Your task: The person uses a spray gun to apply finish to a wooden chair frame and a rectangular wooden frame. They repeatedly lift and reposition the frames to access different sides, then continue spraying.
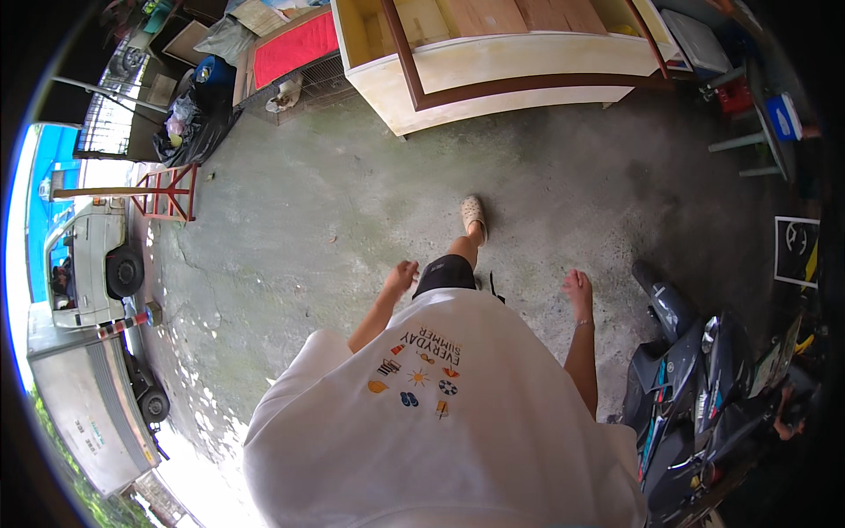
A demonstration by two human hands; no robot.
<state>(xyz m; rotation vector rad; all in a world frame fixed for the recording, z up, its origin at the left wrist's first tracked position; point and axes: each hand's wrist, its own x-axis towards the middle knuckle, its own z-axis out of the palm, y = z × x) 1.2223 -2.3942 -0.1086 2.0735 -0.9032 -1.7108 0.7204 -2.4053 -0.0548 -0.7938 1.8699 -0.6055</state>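
Observation:
My left hand (403,276) hangs beside the dark shorts (443,275), its fingers loosely bent and apart, with nothing visible in it. Out over the concrete to the right is my right hand (577,292), fingers loosely spread and holding nothing; a thin band circles that wrist. Neither hand touches an object. One foot in a beige clog (473,216) is set forward on the floor. Ahead stands a long white and yellow wooden cabinet (493,75), its top side partly exposed, with a brown wooden frame (528,84) lying along it.
A dark motorcycle (695,378) is parked close on the right. A wire cage (308,86) under a red cloth (295,48) stands far left, near a black bag (207,123) and a red metal stand (176,194). A truck (92,405) is at left, a grey table (767,123) far right.

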